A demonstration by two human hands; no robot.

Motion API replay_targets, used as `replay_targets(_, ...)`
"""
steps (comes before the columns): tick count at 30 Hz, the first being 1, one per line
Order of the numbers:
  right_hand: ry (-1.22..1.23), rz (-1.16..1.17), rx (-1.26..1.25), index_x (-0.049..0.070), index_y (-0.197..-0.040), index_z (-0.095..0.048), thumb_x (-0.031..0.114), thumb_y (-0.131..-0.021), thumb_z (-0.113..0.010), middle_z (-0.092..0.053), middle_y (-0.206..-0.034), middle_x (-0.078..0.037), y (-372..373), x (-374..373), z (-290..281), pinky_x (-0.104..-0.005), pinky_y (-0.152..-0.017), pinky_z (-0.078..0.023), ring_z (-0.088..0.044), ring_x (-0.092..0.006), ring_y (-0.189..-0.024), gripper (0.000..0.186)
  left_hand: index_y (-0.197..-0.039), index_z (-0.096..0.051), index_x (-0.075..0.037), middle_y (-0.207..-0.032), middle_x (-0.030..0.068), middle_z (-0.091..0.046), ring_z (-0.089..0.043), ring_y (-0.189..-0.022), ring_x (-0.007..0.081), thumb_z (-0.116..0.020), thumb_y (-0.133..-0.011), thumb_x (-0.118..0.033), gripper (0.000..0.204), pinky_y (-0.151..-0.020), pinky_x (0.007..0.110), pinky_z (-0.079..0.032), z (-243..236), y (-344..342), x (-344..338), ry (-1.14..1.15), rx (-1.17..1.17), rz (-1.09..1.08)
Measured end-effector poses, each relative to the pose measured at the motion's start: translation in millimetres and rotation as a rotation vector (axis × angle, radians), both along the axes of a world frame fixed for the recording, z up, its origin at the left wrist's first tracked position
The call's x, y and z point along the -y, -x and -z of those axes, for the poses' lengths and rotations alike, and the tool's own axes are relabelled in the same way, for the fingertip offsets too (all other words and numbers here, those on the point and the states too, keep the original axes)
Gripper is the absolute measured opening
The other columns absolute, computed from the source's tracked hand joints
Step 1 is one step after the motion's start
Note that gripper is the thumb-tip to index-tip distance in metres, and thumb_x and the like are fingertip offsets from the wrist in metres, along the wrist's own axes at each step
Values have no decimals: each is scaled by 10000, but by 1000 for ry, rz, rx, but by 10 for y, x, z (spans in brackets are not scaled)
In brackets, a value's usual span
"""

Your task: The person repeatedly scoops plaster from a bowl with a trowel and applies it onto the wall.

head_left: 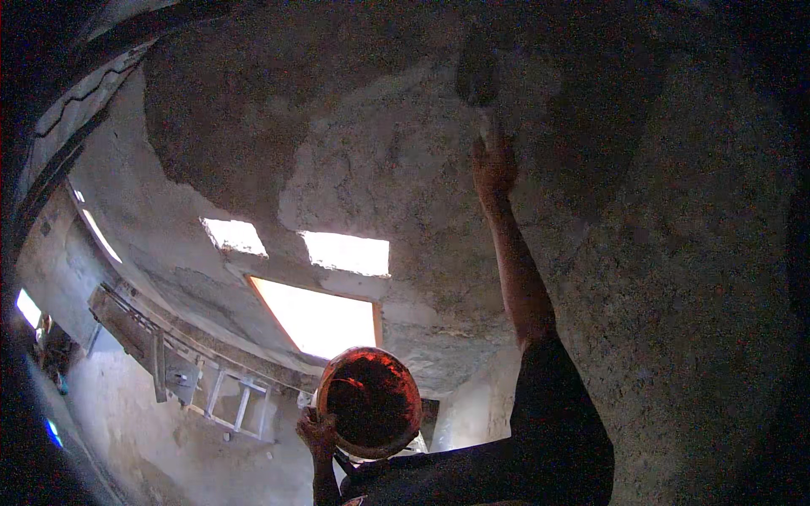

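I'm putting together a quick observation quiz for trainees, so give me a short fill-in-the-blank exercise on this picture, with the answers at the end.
1. In the picture, the right hand is ____ up than the left hand.
2. As seen in the picture, the left hand is at the ____ side of the bucket.
3. Of the two hands, the one nearer the dark tool is the ____ one.
4. Above the large bright opening are ____ smaller bright openings.

Missing words: higher; left; right; two.

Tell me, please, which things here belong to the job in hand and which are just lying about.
In use:
bucket, in the left hand
dark flat tool, apparently in the right hand
patchy grey surface behind it

Likely lying about:
pale ladder-like frame
wooden board
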State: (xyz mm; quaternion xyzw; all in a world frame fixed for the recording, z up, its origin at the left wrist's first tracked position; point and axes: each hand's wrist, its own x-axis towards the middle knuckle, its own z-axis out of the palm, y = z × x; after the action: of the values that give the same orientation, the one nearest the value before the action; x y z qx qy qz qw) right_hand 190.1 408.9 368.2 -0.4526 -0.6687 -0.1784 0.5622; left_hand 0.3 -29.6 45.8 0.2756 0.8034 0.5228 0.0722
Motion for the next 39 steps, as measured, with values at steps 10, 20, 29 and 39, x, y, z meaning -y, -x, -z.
replay_targets(10,-218,-89,73,99,-1292,-356,175,-836,-534,-486,-1131,-210,36,-130,-286,-420,-800,-448,-530,-357,-964,495,-649,-518,-24,-579,111,-536,-508,-530,282,-667,-510,-213,279,-531,404,-397,39,-32,4,-81,-17,67)
replay_targets(20,227,92,43,91,-1312,-302,172,-835,-537,-495,-1106,-206,18,541,351,-413,-732,-469,-545,-349,-907,537,-636,-509,-1,-539,73,-514,-497,-492,175,-666,-504,-154,256,-492,343,-405,-91,-28,37,-62,297,126)
replay_targets(29,-143,-61,178,49,-1277,-350,154,-846,-511,-467,-1168,-217,249,56,-466,-447,-827,-424,-503,-383,-985,472,-640,-509,0,-576,109,-527,-517,-547,240,-663,-499,-162,265,-546,374,-414,-81,10,36,-33,140,141)
replay_targets(39,49,83,19,82,-1326,-275,166,-851,-500,-390,-1281,-182,-105,119,-70,-453,-893,-382,-428,-368,-1111,532,-667,-523,-7,-627,144,-557,-534,-612,322,-664,-500,-228,311,-614,440,-390,129,35,108,77,79,94)
